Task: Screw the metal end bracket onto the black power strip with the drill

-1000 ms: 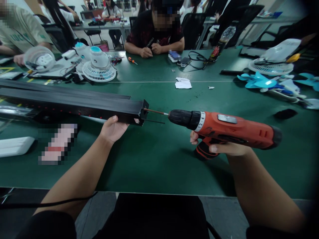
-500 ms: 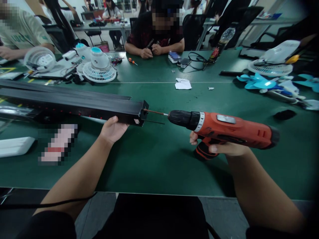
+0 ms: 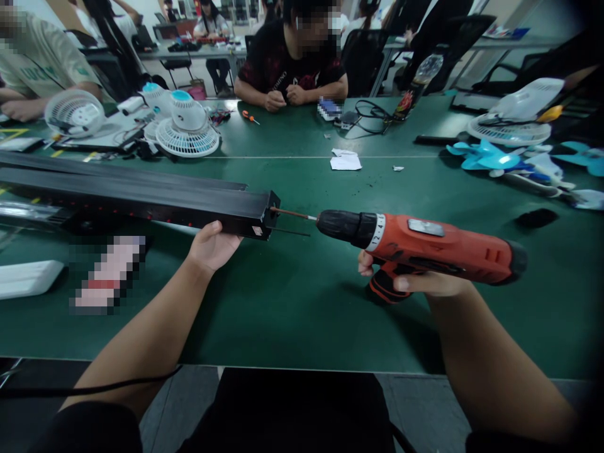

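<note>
My right hand (image 3: pixel 415 282) is closed round the grip of an orange and black cordless drill (image 3: pixel 438 245), which points left. A long, thin, rust-brown bit (image 3: pixel 295 214) runs from its chuck to the end face of a long black bar (image 3: pixel 202 204). My left hand (image 3: pixel 216 246) grips that bar from below near its right end, thumb on the front side, the other fingers hidden beneath. A small pale label (image 3: pixel 257 231) sits by the bar's end. Below the bit, a thin dark rod (image 3: pixel 292 232) stretches out from the bar's end; whether it is a shadow I cannot tell.
White fan parts (image 3: pixel 187 135) stand at the back left. Blue fan blades (image 3: pixel 486 154) and a fan grille (image 3: pixel 509 132) lie at the right. Crumpled paper (image 3: pixel 346 160), an orange screwdriver (image 3: pixel 251 117) and a bottle (image 3: pixel 418 88) are farther back. A person (image 3: pixel 292 69) sits opposite.
The person opposite has turned their head a little. The drill and bar are almost unmoved; the whole view has shifted very slightly.
</note>
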